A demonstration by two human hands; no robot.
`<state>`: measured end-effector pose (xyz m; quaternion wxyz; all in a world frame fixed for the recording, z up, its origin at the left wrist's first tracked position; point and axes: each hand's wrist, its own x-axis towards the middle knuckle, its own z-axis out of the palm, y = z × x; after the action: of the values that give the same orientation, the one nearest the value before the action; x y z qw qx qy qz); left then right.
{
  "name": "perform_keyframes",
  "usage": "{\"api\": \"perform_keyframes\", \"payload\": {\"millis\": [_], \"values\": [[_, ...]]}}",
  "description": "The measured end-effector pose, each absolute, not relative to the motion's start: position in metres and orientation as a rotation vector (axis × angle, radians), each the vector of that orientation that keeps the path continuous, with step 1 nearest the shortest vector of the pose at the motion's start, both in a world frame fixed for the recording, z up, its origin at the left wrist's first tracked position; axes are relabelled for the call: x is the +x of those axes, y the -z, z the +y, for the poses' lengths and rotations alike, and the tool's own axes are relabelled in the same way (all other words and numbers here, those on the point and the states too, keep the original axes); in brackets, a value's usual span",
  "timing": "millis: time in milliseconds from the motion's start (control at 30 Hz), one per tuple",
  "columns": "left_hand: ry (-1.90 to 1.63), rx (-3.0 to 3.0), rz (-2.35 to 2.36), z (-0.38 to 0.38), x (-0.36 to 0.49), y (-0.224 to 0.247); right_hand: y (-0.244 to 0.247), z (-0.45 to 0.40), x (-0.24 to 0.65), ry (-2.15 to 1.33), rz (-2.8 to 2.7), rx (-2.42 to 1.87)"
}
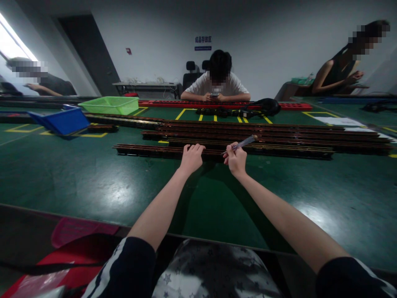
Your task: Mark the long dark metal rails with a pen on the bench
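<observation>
My left hand [192, 158] is closed over the near edge of a long dark strip [149, 150] with thin reddish-brown edges, which lies crosswise on the green table. To its right, my right hand [236, 160] grips a slim screwdriver [246, 142] by its clear handle. The handle's capped end slants up and to the right, while the thin shaft points down-left at the strip; whether its tip touches cannot be made out. Just behind both hands lies a bundle of similar long strips [279, 134].
A blue tray [66, 121] and a light green basket [108, 105] stand at the left on the green table [93, 178]. Black cables [263, 107] and red strips [173, 103] lie along the back. A person [217, 82] sits opposite; two others are at the sides.
</observation>
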<state>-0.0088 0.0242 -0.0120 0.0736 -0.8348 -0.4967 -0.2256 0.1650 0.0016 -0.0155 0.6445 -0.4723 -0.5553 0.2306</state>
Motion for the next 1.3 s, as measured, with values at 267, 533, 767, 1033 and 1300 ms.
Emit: {"api": "perform_keyframes", "payload": {"millis": [267, 533, 767, 1033, 1300], "values": [[0.671, -2.509, -1.496, 0.0236, -0.0083, 0.0115, 0.0153, 0.0022, 0.1659, -0.507, -1.284, -1.102], [0.670, -2.487, -1.495, 0.0241, -0.0083, 0.0121, 0.0158, 0.0013, 0.1663, -0.437, -1.261, -1.127], [0.666, -2.504, -1.501, 0.0239, -0.0083, 0.0114, 0.0180, 0.0034, 0.1679, -0.376, -1.213, -1.128], [0.669, -2.513, -1.522, 0.0238, -0.0081, 0.0111, 0.0162, 0.0017, 0.1686, -0.474, -1.222, -1.124], [0.669, -2.515, -1.538, 0.0244, -0.0093, 0.0104, 0.0173, 0.0024, 0.1692, -0.491, -1.225, -1.115]]}}
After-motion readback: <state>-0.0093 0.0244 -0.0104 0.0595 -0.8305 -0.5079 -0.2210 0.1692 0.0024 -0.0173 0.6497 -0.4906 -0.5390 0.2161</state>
